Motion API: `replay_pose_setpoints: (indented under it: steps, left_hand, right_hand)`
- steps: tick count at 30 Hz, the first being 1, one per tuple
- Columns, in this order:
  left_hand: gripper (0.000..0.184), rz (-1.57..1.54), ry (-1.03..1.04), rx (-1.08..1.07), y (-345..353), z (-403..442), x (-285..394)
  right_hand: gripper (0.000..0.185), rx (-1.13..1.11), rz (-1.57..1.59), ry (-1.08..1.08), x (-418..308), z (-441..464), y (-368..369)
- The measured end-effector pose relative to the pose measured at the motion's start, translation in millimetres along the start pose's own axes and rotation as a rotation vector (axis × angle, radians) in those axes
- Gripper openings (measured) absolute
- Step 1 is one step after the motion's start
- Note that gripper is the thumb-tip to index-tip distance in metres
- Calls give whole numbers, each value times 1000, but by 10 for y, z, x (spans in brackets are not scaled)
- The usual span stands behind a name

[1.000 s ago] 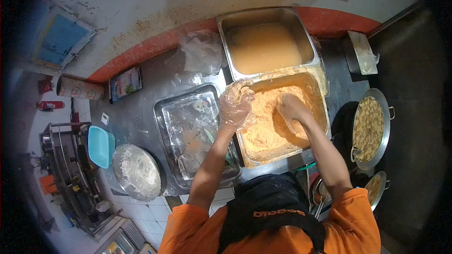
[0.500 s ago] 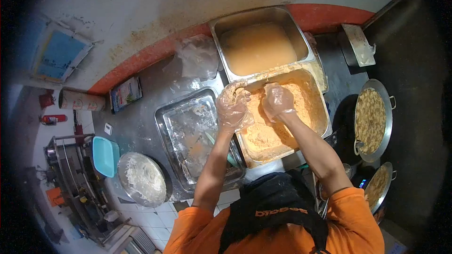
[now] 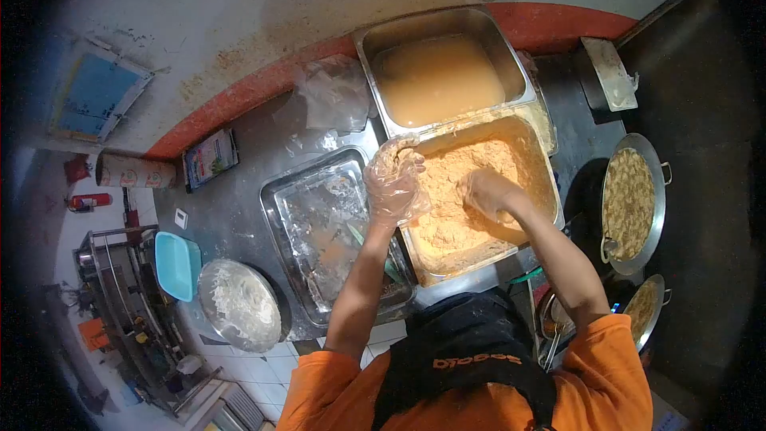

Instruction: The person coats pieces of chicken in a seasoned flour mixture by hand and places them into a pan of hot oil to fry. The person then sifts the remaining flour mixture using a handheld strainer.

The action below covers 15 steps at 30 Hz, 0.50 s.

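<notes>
My left hand [image 3: 394, 182], in a clear plastic glove crusted with batter, curls its fingers over the left rim of a metal pan [image 3: 554, 213]. Orange-tinted breading flour [image 3: 444, 227] fills this pan, loose and lumpy. In the flour right of the middle is my right hand [image 3: 492, 195], gloved too; its fingertips are sunk in the flour and smeared by motion. Directly behind stands a second deep metal pan [image 3: 501, 40] of cloudy orange-brown liquid [image 3: 439, 80].
Left of my left arm lies a flour-dusted metal tray [image 3: 319, 251]. Further left are a floury round bowl [image 3: 239, 303] and a turquoise basin [image 3: 178, 266]. Plastic bags [image 3: 335, 96] lie at the back. Two woks of frying food [image 3: 630, 203] [image 3: 641, 311] stand at right.
My right hand has moved right and a little toward me through the flour, turning at the wrist. My left hand stays at the pan's left rim.
</notes>
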<state>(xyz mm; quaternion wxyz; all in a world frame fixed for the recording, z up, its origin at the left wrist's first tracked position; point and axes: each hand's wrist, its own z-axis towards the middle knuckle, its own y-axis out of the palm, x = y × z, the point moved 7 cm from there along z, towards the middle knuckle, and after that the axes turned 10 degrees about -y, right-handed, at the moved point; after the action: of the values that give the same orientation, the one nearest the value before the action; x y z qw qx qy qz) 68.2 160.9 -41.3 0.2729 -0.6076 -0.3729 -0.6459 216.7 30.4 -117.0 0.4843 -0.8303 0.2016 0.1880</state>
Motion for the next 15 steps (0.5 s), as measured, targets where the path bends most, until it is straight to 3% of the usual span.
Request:
replay_pose_setpoints:
  steps: [2,4,5,7,8,10,14,15]
  left_hand:
    - [28,14,-5,10,-24,-22,-10]
    - [27,26,29,15,-11,4,8]
    - [27,25,28,2,-19,21,-21]
    - [25,297,66,5,-53,36,-72]
    - [22,209,71,22,-47,36,-64]
    - [22,203,35,21,-55,15,-88]
    - [23,195,67,25,-42,29,-66]
    - [23,200,69,28,-68,48,-83]
  right_hand:
    - [23,2,78,79,-74,68,-103]
    - [27,520,-280,-244,-532,101,-426]
    - [27,527,-278,-232,-531,197,-307]
    - [25,332,-601,-327,-558,496,177]
    - [25,334,-594,-324,-698,467,90]
    - [27,96,-354,-105,-709,402,55]
    - [30,181,-261,83,-590,387,-110]
    - [34,89,-168,187,-502,333,-228]
